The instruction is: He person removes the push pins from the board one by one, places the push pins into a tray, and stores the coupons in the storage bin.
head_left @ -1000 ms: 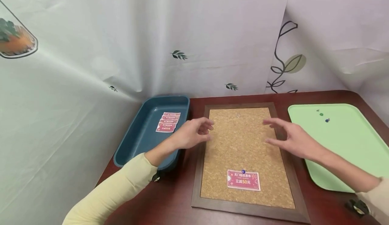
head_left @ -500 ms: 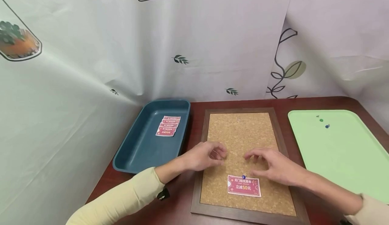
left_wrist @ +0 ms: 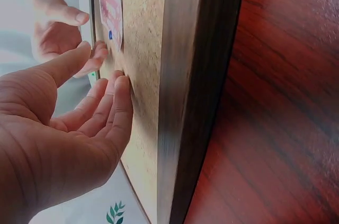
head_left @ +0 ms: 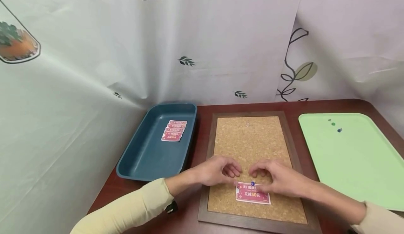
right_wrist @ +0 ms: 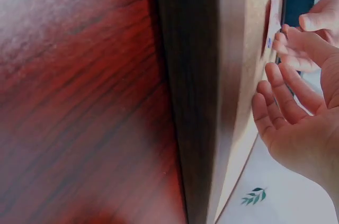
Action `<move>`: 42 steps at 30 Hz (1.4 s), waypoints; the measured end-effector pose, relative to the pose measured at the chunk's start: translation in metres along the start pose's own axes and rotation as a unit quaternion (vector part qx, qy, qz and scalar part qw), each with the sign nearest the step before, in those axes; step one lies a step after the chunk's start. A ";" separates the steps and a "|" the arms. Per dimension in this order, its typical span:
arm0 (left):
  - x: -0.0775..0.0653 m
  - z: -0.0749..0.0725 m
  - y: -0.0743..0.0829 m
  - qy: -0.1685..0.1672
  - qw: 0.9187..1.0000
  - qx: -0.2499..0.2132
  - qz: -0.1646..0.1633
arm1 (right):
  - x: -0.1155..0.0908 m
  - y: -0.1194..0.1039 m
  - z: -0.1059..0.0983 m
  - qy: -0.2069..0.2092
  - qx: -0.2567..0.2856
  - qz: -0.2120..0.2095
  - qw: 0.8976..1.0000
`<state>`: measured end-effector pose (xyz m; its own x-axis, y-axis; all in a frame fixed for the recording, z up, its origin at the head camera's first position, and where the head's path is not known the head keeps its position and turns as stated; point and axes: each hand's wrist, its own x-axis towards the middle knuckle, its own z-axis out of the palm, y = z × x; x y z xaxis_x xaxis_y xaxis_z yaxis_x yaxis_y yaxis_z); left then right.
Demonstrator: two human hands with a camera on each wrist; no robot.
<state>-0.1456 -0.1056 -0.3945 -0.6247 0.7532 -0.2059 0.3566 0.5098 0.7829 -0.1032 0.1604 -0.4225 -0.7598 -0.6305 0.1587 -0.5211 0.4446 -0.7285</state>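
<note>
A pink coupon with a blue pushpin at its top edge lies on the lower part of the framed cork board. My left hand hovers at its upper left corner, fingers gently bent and holding nothing. On the other side my right hand has its thumb over the coupon's upper right part, its other fingers curving toward the cork. In the left wrist view, the left fingertips are close by the cork surface. The right wrist view has the right hand with nothing in its palm.
Left of the board stands a dark blue bin with several overlapping coupons. A light green tray on the right bears a green pushpin and a blue one. A clear pin sits high on the cork.
Both hands have come down the board from its upper sides and closer together, reaching the pinned coupon. The coupon and its pushpin stay in place on the board.
</note>
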 end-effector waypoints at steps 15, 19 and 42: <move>0.000 0.012 0.007 0.022 0.995 0.092 -0.009 | 0.005 0.003 0.012 0.017 -0.035 0.007 0.999; 0.001 0.014 0.006 0.027 0.993 0.114 0.002 | 0.006 0.003 0.013 0.025 -0.043 0.003 0.999; 0.002 0.026 0.009 0.043 0.973 0.226 0.007 | 0.009 0.002 0.013 0.013 -0.034 0.017 0.999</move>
<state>-0.1253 -0.0889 -0.4035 -0.6664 0.7336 -0.1332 0.6222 0.6456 0.4427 -0.1061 0.1475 -0.4315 -0.7870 -0.5980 0.1519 -0.5188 0.5081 -0.6875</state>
